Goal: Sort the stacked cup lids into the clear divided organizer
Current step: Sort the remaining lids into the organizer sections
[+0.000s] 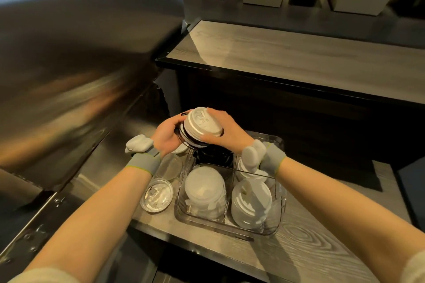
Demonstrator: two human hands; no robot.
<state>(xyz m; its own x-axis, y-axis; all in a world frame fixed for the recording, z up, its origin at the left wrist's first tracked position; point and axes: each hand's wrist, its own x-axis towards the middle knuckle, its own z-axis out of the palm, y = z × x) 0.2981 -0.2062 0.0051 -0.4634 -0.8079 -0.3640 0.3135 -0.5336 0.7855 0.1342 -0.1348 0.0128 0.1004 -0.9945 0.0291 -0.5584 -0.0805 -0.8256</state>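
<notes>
Stack of lids [203,123]: white lid on top, black and white rims showing beneath it, tilted with the top face toward the viewer. It is held in the air over the far-left compartment of the clear organizer [230,228], not touching it. Left hand [166,134]: fingers curled closely round the left side and underside of the stack, thumb up at its far-left edge. Right hand [226,132]: fingers wrapped over the far-right rim, thumb pressed along the near lower edge; both hands are closed tight on the stack, with no gap seen between fingers and lids. Organizer contents: black lids [213,156] in the far-left compartment directly below the stack; white lids [204,188] piled near-left; a second white pile [250,202] near-right; more white lids [245,171] far-right, partly hidden by the right wrist. Just left of the organizer, two clear lids [157,195] lie on the wood-grain counter [299,248]. Each wrist carries a grey band [143,164] with a pale padded unit. Brushed steel surface [69,64] to the left, blurred.
</notes>
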